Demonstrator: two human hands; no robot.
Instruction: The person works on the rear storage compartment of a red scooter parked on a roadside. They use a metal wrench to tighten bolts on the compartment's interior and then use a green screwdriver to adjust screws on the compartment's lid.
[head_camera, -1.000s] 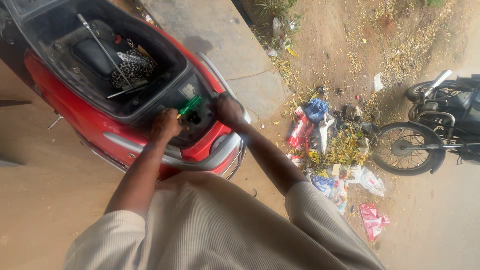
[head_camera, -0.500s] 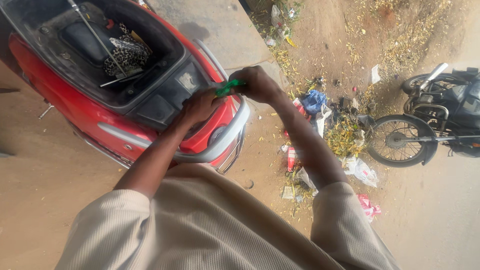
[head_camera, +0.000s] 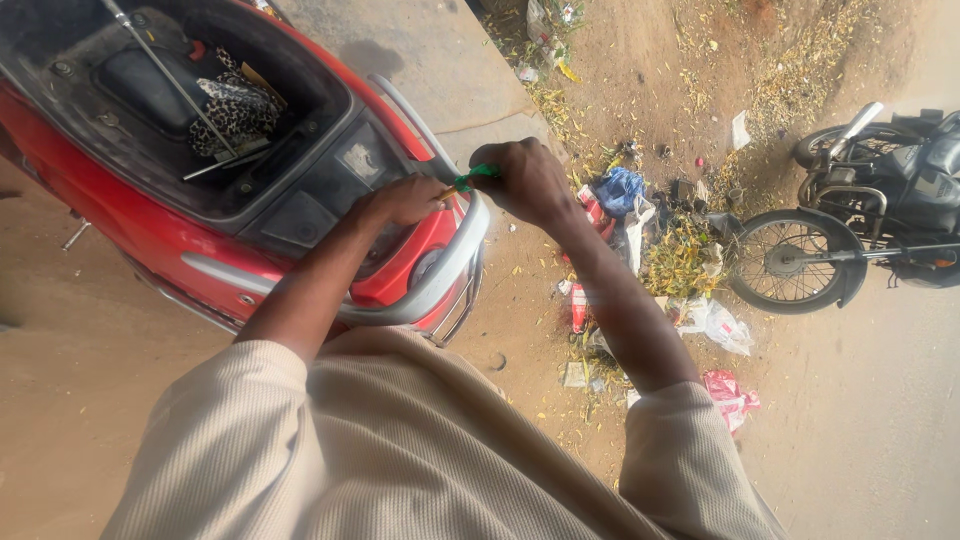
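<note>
Green tool (head_camera: 478, 177) — one, small, sticking out between two hands, just over the back end of one red scooter (head_camera: 150, 235). Right hand (head_camera: 530, 180) curling tight around the green end, fingers closed on it. Left hand (head_camera: 405, 198) pinching the thin yellowish tip of the same tool, fingers bent in close. Both hands hovering right above one grey grab rail (head_camera: 440, 285) at the scooter's tail. Seat lifted up, showing one open storage tub (head_camera: 150, 100) — holding one spotted cloth (head_camera: 235, 105) and one long metal rod (head_camera: 165, 75). Lying on the dirt to the right, one messy heap of litter (head_camera: 650, 250), too many bits to count. Standing beyond it, one dark motorbike (head_camera: 870, 210), showing one front wheel. Two cream sleeves (head_camera: 400, 450) filling the bottom.
</note>
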